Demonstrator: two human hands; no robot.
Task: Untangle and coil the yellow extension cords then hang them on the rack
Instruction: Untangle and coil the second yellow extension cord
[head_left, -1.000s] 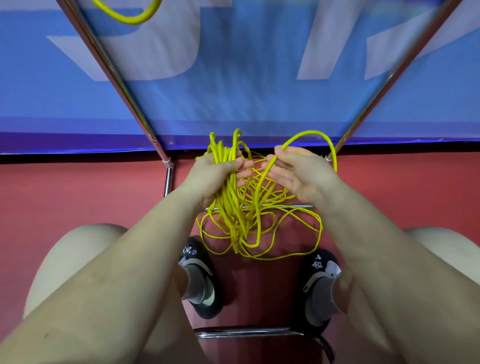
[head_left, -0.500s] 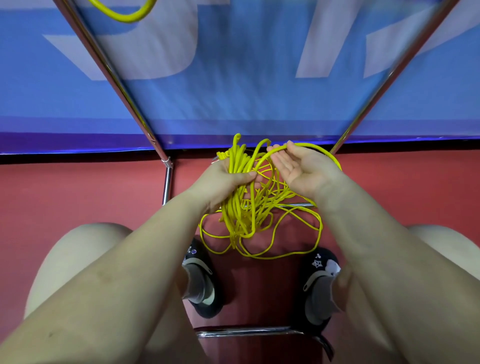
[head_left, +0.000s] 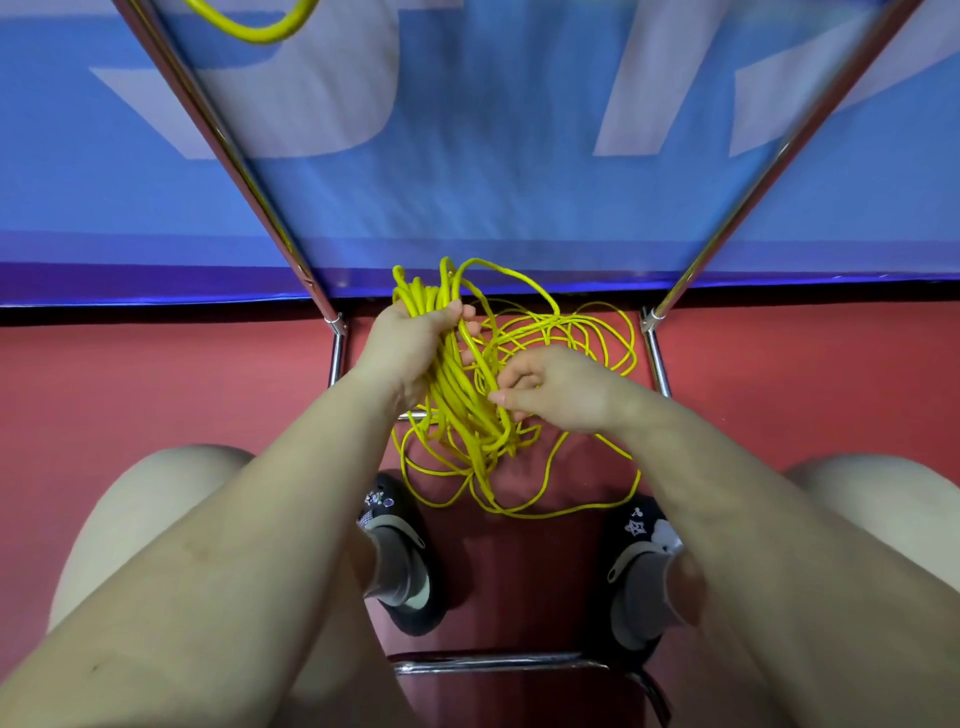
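My left hand (head_left: 410, 348) grips a thick bundle of yellow cord loops (head_left: 457, 384) held upright over the floor. Just right of it, my right hand (head_left: 556, 389) pinches a single strand of the same cord between thumb and fingers. Loose tangled yellow cord (head_left: 566, 338) lies on the red floor behind and below both hands, spreading out toward my shoes. The metal rack (head_left: 218, 135) rises in front of me, its two chrome legs slanting outward. Another yellow cord loop (head_left: 254, 28) hangs at the top left, cut off by the frame edge.
A blue banner (head_left: 519, 156) with white lettering fills the space behind the rack legs. My black shoes (head_left: 400, 561) stand on the red floor on either side of the tangle. A chrome bar (head_left: 493, 662) crosses low between my knees.
My right hand has dropped from the top of the bundle, where it laid a loop over, to lower down beside it and now pinches a strand. The left hand keeps its hold.
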